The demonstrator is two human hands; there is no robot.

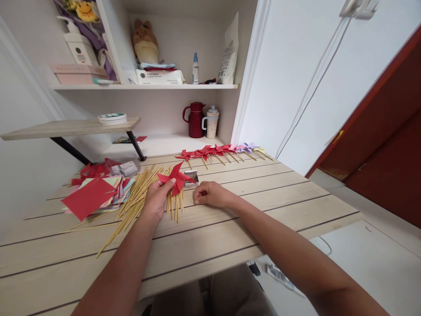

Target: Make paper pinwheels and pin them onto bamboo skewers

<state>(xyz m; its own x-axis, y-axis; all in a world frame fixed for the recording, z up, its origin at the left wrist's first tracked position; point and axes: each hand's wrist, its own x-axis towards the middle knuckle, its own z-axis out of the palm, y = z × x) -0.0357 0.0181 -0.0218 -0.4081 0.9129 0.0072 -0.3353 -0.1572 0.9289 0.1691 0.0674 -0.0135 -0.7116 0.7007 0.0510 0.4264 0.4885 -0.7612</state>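
My left hand (157, 197) pinches a red paper pinwheel (176, 177) by its near side, holding it over the sticks. Close to the right, my right hand (210, 194) rests low by the table with its fingers curled together; whatever they hold, if anything, is too small to make out. Between the hands and slightly behind them sits a small open box (191, 178) with tiny dark pieces inside. A pile of thin wooden sticks (138, 193) lies under and left of my left hand. Farther left is a stack of coloured paper with a red square sheet (88, 198) on top.
Along the back edge lies a row of pinwheels on sticks (217, 151), red, pink and purple. A clear plastic packet (126, 167) is behind the paper. A raised wooden shelf (72, 126) stands back left. A dark red jug (196, 120) and a cup (212, 123) stand behind.
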